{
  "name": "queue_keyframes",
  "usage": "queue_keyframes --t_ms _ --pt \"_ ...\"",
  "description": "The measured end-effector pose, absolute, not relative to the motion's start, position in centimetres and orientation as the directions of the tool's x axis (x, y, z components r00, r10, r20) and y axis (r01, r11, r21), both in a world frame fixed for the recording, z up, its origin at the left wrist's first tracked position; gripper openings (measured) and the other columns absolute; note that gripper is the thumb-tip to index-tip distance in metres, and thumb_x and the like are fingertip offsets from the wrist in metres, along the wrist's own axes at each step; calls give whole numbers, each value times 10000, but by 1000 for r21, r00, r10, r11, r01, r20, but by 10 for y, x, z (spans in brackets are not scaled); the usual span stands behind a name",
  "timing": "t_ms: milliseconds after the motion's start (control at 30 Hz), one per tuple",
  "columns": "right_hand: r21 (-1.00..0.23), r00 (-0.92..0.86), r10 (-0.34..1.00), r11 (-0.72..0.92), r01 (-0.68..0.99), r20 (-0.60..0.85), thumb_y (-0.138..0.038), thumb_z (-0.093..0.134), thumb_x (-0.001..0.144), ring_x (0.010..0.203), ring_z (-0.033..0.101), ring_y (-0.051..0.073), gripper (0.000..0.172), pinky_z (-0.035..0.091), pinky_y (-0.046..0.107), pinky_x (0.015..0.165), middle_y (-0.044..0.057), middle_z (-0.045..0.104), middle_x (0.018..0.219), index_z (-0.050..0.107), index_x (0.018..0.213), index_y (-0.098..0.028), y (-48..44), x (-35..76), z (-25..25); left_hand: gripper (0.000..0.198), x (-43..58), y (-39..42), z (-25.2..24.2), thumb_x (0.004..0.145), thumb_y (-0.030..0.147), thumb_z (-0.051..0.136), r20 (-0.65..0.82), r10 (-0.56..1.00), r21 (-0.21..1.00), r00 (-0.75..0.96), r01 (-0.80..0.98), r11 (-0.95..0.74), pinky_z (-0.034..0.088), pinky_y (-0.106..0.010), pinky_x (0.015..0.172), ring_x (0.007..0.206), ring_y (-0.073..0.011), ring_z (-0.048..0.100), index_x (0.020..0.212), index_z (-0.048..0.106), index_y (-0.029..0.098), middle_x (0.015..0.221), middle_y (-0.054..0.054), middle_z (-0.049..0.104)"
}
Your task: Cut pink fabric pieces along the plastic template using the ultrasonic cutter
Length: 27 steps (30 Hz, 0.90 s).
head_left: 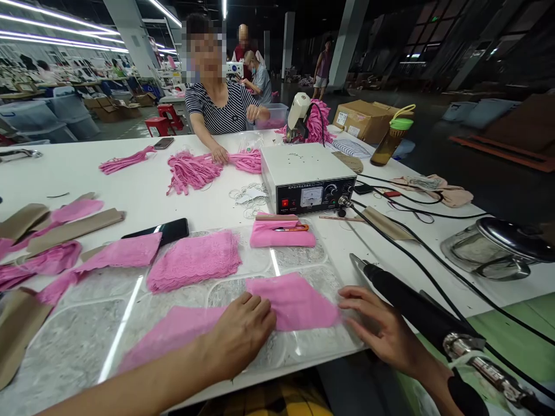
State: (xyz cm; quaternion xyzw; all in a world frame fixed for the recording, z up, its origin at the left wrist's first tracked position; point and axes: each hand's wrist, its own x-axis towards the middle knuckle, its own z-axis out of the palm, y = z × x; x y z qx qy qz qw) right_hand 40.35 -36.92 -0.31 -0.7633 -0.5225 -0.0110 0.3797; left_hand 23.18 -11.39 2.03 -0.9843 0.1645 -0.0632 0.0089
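A thin pink fabric piece [299, 303] lies spread on a clear plastic mat over marble-patterned squares. My left hand [249, 323] rests on it with fingers curled down and pressed together, gripping the cloth near its middle. At the fabric's right tip, my right hand [381, 329] is held open, thumb and fingers apart, with nothing seen in it. Just beyond that hand lies a black-handled ultrasonic cutter [399, 292] with a metal blade tip. A stack of pink lace-edged pieces [195, 260] sits behind my left hand.
The ultrasonic generator box [314, 179] stands behind, its black cables trailing right. A pink bundle holds orange-handled snips [292, 227]. A black phone [167, 230] and brown strips [78, 231] lie left. A glass kettle [498, 248] stands right. Across the table, a person [223, 107] handles pink straps [193, 172].
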Motion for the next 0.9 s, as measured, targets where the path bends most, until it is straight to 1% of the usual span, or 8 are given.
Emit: queue_keyframes --t_ms 167,333,467,600,700,767,833,900 --pt "-511 423 786 -161 845 451 -146 551 877 997 671 179 149 578 257 825 84 679 1017 672 867 -232 -368 396 -7 85 226 -113 17 893 76 521 129 -325 -26 937 -324 -946 376 -344 628 693 -200 486 928 542 151 863 -51 587" --pt "-492 458 772 -220 843 440 -170 539 905 957 680 183 163 587 284 814 66 676 1015 678 917 -254 -372 397 -17 65 223 -113 19 928 120 501 75 -295 38 953 -298 -954 410 -340 629 711 -205 517 916 553 158 880 -60 598" --pt "-526 491 729 -211 824 477 -151 532 905 882 690 178 177 585 254 769 53 667 937 667 941 -261 -367 390 -13 152 226 -115 33 908 308 624 -27 -195 150 981 -189 -970 444 -333 652 744 -210 569 857 571 176 884 -50 619" --pt "-565 493 677 -135 814 547 -131 545 897 791 670 166 149 567 235 684 51 644 852 649 917 -236 -341 375 7 319 240 -128 50 857 455 685 -84 -159 252 984 -133 -958 482 -344 699 801 -236 614 950 599 162 925 -66 643" --pt "-587 431 704 -24 809 565 -130 540 903 751 652 141 146 553 216 644 37 643 835 648 917 -228 -313 367 25 371 258 -141 55 796 397 748 -76 -98 450 992 -54 -891 495 -366 737 857 -272 635 1013 595 138 963 -93 651" --pt "-605 372 739 61 793 562 -129 530 909 742 641 128 146 548 213 646 28 640 822 641 893 -223 -296 365 34 200 269 -142 55 759 199 731 -76 14 659 997 60 -750 485 -338 712 803 -251 636 908 612 138 872 -67 656" --pt "-629 337 764 114 769 551 -141 519 921 738 631 124 138 542 218 646 27 637 815 630 892 -217 -282 367 40 68 274 -136 55 756 90 641 -84 103 756 991 131 -641 466 -291 660 709 -203 620 773 607 148 728 -24 631" --pt "-652 339 791 98 752 510 -185 527 930 697 614 122 107 532 226 620 32 642 827 627 954 -212 -272 369 41 85 273 -124 56 783 97 586 -98 188 808 977 189 -557 448 -246 594 632 -162 600 721 603 153 640 -1 603"
